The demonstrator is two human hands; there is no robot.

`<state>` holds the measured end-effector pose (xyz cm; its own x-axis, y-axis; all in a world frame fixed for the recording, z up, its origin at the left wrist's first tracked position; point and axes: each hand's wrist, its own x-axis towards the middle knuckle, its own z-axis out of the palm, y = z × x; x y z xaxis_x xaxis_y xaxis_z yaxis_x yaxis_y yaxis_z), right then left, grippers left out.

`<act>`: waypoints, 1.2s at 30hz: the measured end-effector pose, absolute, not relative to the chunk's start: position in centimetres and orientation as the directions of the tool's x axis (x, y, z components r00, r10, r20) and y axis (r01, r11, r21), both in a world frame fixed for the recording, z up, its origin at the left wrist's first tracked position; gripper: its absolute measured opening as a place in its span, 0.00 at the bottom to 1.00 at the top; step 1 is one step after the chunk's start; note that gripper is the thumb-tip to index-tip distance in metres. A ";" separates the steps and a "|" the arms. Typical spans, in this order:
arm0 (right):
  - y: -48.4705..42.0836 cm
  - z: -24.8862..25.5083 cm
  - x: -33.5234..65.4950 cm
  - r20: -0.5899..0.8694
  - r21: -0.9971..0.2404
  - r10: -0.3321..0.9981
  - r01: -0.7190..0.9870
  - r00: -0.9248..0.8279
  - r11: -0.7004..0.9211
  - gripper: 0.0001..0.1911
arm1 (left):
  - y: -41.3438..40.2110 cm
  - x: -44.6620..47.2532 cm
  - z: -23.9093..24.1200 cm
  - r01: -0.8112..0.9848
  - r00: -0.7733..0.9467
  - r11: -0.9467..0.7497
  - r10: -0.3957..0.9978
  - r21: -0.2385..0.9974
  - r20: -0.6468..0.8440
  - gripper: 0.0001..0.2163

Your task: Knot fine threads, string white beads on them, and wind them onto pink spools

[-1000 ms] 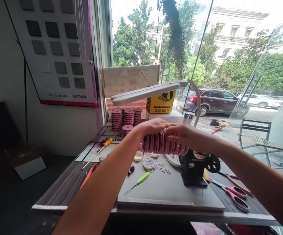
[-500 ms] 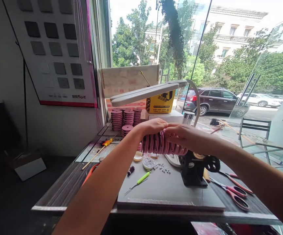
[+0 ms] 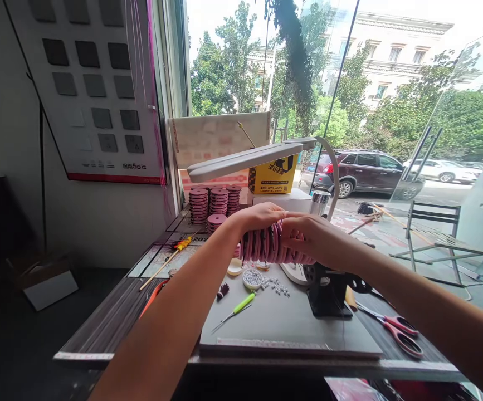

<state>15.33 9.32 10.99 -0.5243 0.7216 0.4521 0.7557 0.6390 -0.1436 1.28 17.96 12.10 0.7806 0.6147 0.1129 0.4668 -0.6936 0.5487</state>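
A row of pink discs [image 3: 259, 245], like flat spools with dark thread at their edges, lies sideways against a small black stand with a wheel [image 3: 328, 292]. My left hand [image 3: 262, 214] is bent over the top of the row, fingers closed and mostly hidden behind it. My right hand [image 3: 308, 229] meets it from the right, fingers curled down among the discs. What either pinches is too small or hidden to tell. Below lie a round dish of pearly beads [image 3: 253, 279], loose beads [image 3: 277, 286], a green-handled hook tool [image 3: 244, 303] and a dark tassel [image 3: 223, 291].
Stacked pink spools [image 3: 218, 200] stand at the back left, near a yellow box [image 3: 271, 177]. A white lamp [image 3: 245, 160] reaches over the hands. Red-handled scissors [image 3: 404, 334] lie at the right of the grey board [image 3: 283, 331]; a stick with yellow winding [image 3: 166, 264] lies left.
My right hand and forearm have shifted slightly lower, and the right hand's fingers have moved a little on the discs. My left hand stays almost where it was.
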 end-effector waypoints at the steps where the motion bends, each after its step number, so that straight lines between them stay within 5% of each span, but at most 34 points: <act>1: 9.1 10.9 15.3 0.464 -0.143 0.720 0.759 -0.515 0.635 0.07 | 17.9 1.3 12.2 0.470 0.780 -0.694 0.615 0.545 0.111 0.17; 6: 5.9 7.5 14.7 0.645 -0.159 0.635 0.738 -0.425 0.656 0.07 | 17.4 1.4 12.4 0.488 0.770 -0.685 0.629 0.541 0.102 0.18; 11: 5.7 0.3 13.3 0.197 -0.143 0.899 0.895 -0.391 0.421 0.10 | 17.3 1.4 12.4 0.509 0.755 -0.673 0.648 0.536 0.097 0.18; 16: 9.4 -3.1 12.6 0.150 -0.051 0.937 0.944 -0.316 0.327 0.13 | 17.2 1.3 12.4 0.518 0.753 -0.670 0.652 0.531 0.087 0.18; 24: 10.0 -3.4 12.5 0.155 0.047 0.922 0.935 -0.354 0.351 0.15 | 17.3 1.4 12.3 0.522 0.748 -0.665 0.658 0.534 0.090 0.18; 31: 6.6 -0.9 12.4 0.229 0.016 0.889 0.915 -0.395 0.403 0.11 | 16.9 1.2 12.6 0.523 0.756 -0.671 0.650 0.525 0.078 0.18; 36: 4.2 5.2 15.1 0.491 -0.105 0.793 0.878 -0.362 0.466 0.11 | 17.0 1.4 12.5 0.511 0.760 -0.677 0.644 0.529 0.090 0.18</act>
<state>15.13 4.16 5.19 -0.3622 0.7925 0.4906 0.8784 0.4663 -0.1046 1.39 17.02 12.54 0.7599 0.6438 0.0903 0.5109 -0.6773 0.5294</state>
